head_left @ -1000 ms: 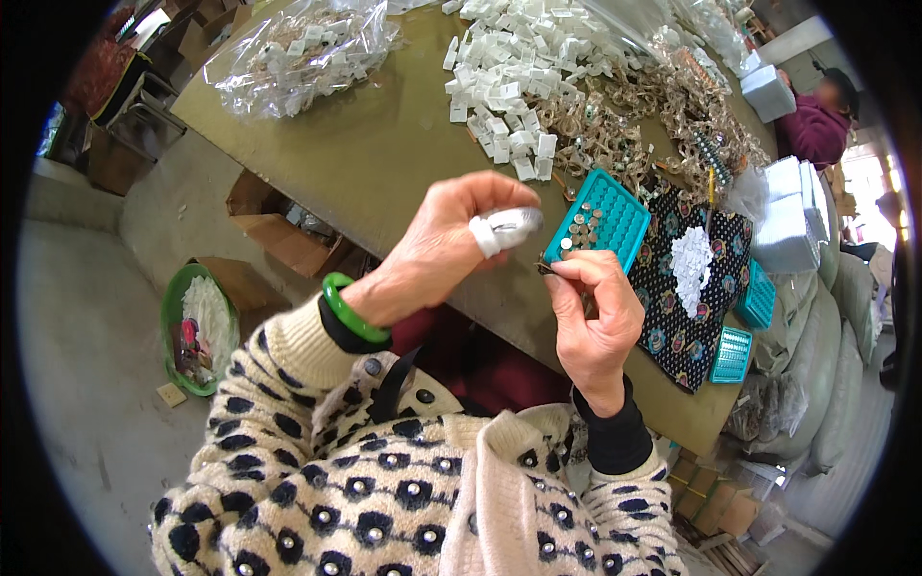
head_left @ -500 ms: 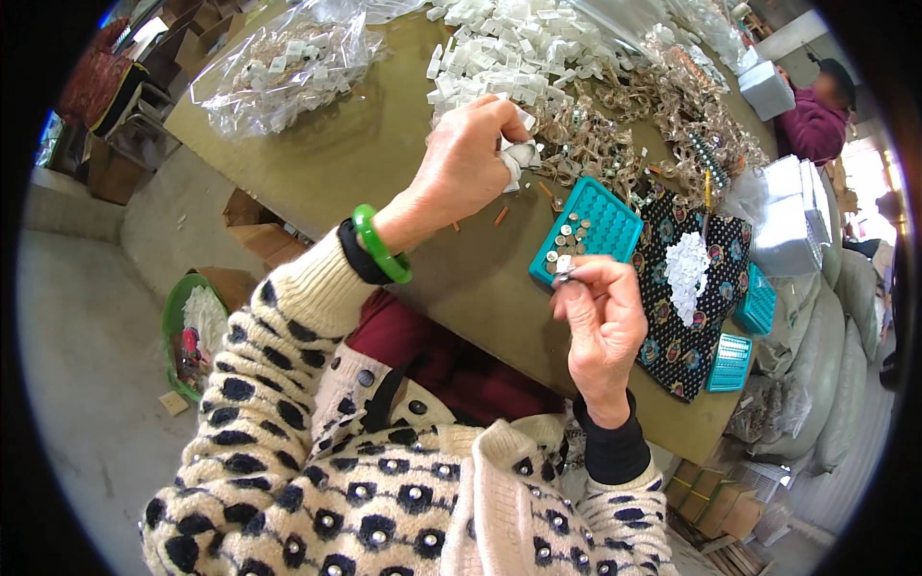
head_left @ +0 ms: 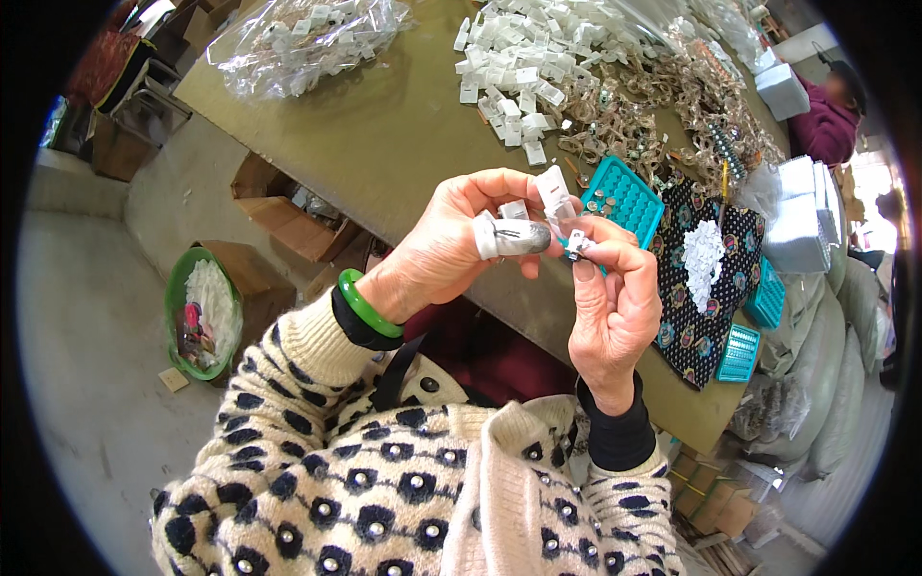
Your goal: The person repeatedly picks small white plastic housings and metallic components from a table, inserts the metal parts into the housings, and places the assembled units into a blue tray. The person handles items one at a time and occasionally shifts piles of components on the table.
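Both my hands meet above the near edge of the table. My left hand [head_left: 437, 235] grips a small white plastic box [head_left: 553, 188], its lid apparently raised, with a see-through part below. A white wrap with a grey tip [head_left: 509, 237] covers one of its fingers, and another white piece [head_left: 514, 208] shows among the fingers. Between thumb and forefinger, my right hand [head_left: 615, 307] pinches a tiny white and dark piece [head_left: 576, 243] close beside the box. Its exact kind is too small to make out. Behind lies a teal tray [head_left: 629, 197] with several round silvery pieces [head_left: 601, 203].
White boxes [head_left: 523, 58] are heaped at the far side, beside tangled brownish strands [head_left: 615, 115]. A patterned dark cloth [head_left: 677, 322] bears white bits [head_left: 704, 264]. Smaller teal trays [head_left: 739, 353] lie rightward. A green basket [head_left: 178, 326] and a carton [head_left: 274, 211] stand left. A person [head_left: 828, 120] is far right.
My left hand has come back from the heap toward me with a white box. My right hand has turned slightly and now holds its tiny piece against the left hand's fingers.
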Demonstrator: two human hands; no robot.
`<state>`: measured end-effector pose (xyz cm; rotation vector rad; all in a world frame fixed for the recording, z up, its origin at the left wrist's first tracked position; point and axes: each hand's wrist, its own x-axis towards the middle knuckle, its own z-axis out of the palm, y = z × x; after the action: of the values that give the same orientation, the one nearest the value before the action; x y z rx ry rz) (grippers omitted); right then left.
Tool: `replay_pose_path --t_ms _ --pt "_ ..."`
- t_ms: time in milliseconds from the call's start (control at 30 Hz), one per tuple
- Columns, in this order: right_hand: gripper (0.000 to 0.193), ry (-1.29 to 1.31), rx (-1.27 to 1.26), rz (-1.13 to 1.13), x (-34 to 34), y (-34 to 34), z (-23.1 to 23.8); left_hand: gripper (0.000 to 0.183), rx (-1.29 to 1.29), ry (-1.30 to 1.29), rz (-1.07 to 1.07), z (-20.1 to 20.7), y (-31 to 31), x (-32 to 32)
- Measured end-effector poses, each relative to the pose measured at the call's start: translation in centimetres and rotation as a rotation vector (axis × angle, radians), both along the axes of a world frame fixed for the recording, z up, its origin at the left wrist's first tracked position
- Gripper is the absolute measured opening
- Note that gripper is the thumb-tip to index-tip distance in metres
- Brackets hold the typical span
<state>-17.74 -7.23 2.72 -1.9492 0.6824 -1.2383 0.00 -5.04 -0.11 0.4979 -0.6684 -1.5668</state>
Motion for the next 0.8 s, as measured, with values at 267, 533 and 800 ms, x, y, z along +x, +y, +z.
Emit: replay_pose_path --t_ms 267,533,800 --pt "0.010 -0.163 0.335 0.042 0.4 1.0 0.5 0.029 0.144 0.107 0.023 -1.0 1.8 0.3" --pt "0.007 -0.233 0.607 -0.001 1.3 2.1 0.7 0.029 0.099 0.141 0.055 -1.3 3.0 0.0" --pt "0.008 -0.240 0.796 -0.004 1.7 2.2 1.4 0.024 -0.003 0.068 0.157 -1.2 3.1 -0.3"
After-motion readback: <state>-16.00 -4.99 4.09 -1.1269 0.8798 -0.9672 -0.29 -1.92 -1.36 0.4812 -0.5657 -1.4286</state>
